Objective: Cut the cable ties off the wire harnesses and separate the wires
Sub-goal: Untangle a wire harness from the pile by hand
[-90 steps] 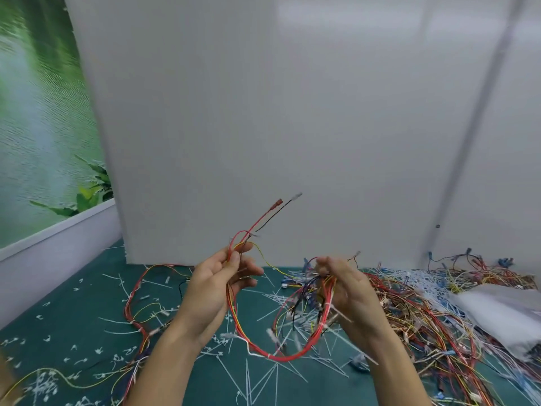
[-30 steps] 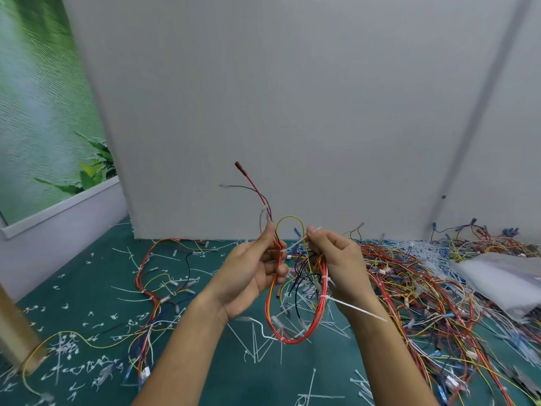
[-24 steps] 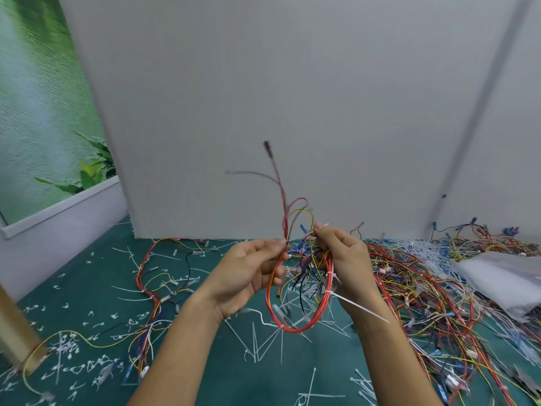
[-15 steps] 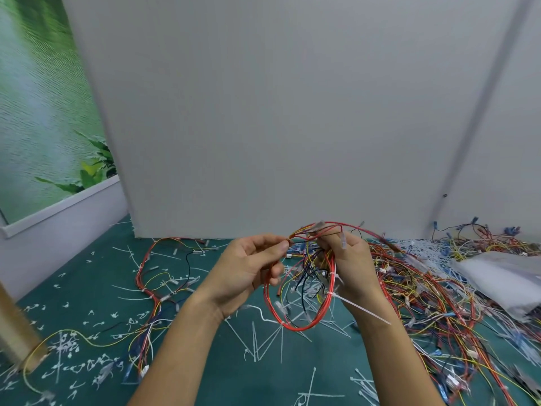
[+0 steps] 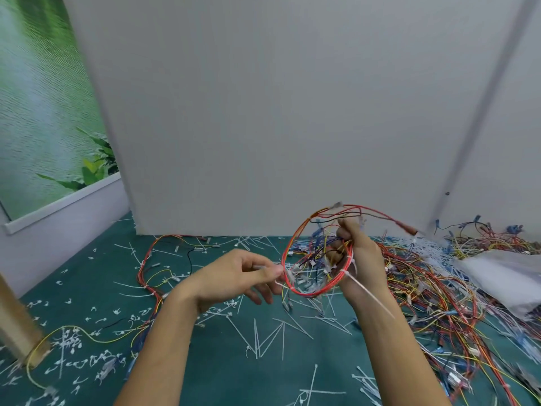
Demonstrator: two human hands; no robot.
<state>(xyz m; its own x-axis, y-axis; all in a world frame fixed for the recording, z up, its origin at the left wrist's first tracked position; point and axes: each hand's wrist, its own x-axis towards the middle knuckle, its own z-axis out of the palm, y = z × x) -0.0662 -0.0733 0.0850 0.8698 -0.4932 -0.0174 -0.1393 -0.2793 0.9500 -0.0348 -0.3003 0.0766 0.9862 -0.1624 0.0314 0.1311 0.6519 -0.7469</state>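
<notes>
In the head view, a coiled wire harness [image 5: 314, 291] of red, yellow and blue strands is held up above the green mat [image 5: 222, 373]. Its right side is gripped by the right hand [image 5: 363, 259], whose fingers are curled round the bundle. A white cable tie [image 5: 288, 275] on the loop's left edge is pinched between thumb and forefinger of the left hand [image 5: 231, 276]. A loose wire pile [image 5: 439, 288] is spread over the mat to the right, and cut tie scraps [image 5: 265, 338] are scattered below the hands.

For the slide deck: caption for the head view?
Right hand holds a looped harness while left hand pinches a tie on it.
</notes>
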